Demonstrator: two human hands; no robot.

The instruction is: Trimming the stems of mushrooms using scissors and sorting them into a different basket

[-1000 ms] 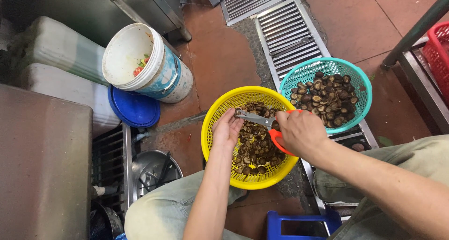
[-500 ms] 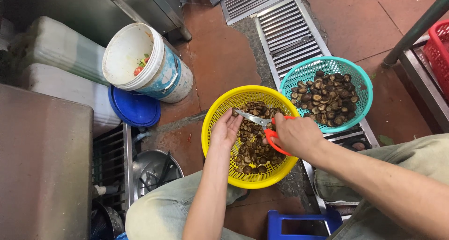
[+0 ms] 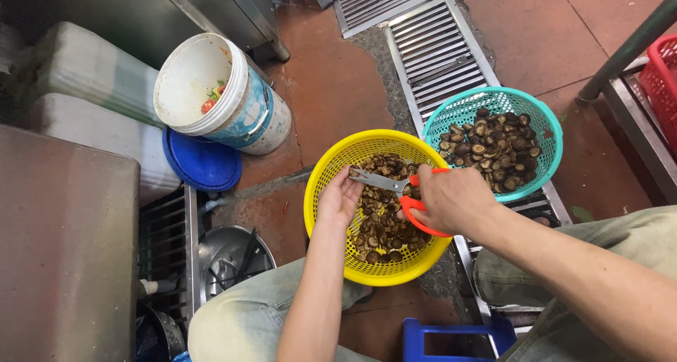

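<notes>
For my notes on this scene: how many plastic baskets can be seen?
3. A yellow basket under both hands, a teal basket beside it on the floor grate, and a red basket at the right edge, partly cut off. Others may be out of view.

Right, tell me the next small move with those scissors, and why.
Probably close the orange-handled scissors: their blades stand open over the yellow plastic basket, tips at the left hand, which seems to hold a brown mushroom piece. The right hand grips the handles.

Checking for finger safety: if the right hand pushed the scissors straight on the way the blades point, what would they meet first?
Probably the left hand: the scissors in the right hand point left at its fingers, over the yellow basket. Depth is unclear.
</notes>
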